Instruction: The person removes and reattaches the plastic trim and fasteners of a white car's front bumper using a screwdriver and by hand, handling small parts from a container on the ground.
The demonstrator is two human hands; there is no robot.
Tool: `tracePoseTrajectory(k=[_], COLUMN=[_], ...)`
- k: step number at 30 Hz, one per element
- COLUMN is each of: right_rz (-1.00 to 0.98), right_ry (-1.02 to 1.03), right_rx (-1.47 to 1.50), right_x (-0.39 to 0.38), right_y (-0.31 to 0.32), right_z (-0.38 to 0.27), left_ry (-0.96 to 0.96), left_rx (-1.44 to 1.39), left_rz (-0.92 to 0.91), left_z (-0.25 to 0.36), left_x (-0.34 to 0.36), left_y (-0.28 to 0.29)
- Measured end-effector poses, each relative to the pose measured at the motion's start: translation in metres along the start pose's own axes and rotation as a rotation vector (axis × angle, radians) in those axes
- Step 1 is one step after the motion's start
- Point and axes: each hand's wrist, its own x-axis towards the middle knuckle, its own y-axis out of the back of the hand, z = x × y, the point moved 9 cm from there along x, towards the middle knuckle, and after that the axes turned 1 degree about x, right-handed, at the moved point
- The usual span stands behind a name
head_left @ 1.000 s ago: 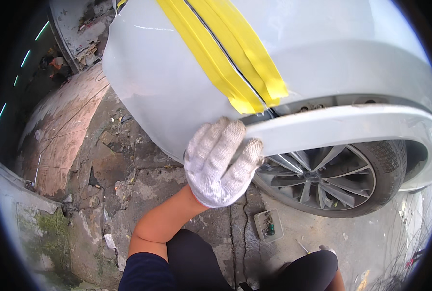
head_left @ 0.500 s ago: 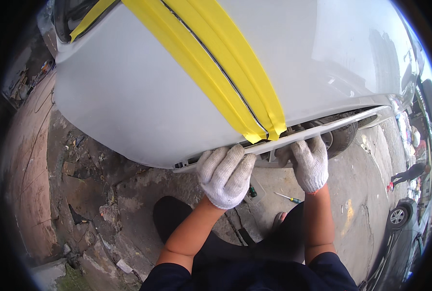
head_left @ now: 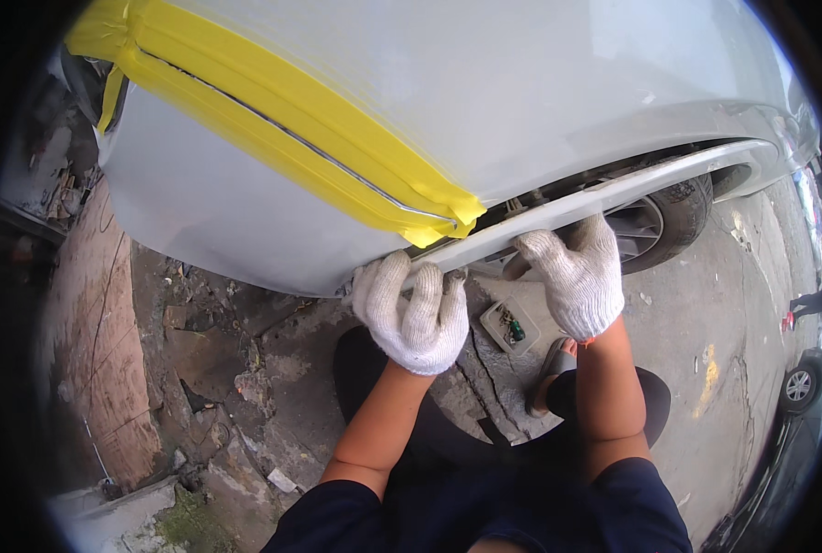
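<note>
A long white side skirt [head_left: 650, 182] runs along the bottom edge of a pale silver car [head_left: 540, 83]. Its right part stands off from the body, leaving a dark gap. My left hand [head_left: 411, 318], in a white knitted glove, has its fingers curled over the skirt's left part. Farther right, my right hand [head_left: 577, 276], gloved alike, grips the skirt's lower edge; some of its fingertips are hidden behind it. Wide yellow masking tape [head_left: 309, 120] lines both sides of a panel seam and ends just above my left hand.
Below the skirt, a small tray [head_left: 510, 326] holds fasteners and a green-handled tool. A car wheel [head_left: 655, 230] shows beyond my right hand. Broken concrete and rubble [head_left: 199, 359] lie left. At the far right are another car [head_left: 803, 396] and part of a person [head_left: 812, 300].
My view has shifted, so the taped seam sits farther left and the wheel shows more. The tray is more visible; the screwdriver beside it is now out of sight. Both hands stay on the skirt.
</note>
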Motion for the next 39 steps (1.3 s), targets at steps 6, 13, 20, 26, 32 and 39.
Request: tracePoseTrajectory(k=[6,13,20,26,32,39], right_rz=[-0.038,-0.044,-0.039,-0.034,-0.018,-0.065], right_ry=[0.016,-0.035,-0.036,-0.04,-0.013,-0.019], right_rx=[-0.037,-0.083,-0.04,-0.017,-0.054,-0.095], right_x=[-0.002,-0.004,-0.006,-0.004,-0.003,-0.003], right_y=[0.002,0.005,0.002,0.002,0.003,-0.002], right_z=[-0.002,-0.006,-0.012,-0.001,-0.005,-0.006], left_ry=[0.235,0.455,0.545,0.554,0.599,0.603], left_rx=[-0.207,-0.306,-0.359,-0.315,-0.318,-0.368], left_rz=[0.076,0.064,0.052,0.014,-0.017,-0.01], left_z=[-0.011,-0.017,-0.029,-0.042,-0.049,-0.052], left_x=[0.008,0.017,0.017,0.005,-0.002,-0.006], left_y=[0.011,0.014,0.013,0.016,0.014,0.012])
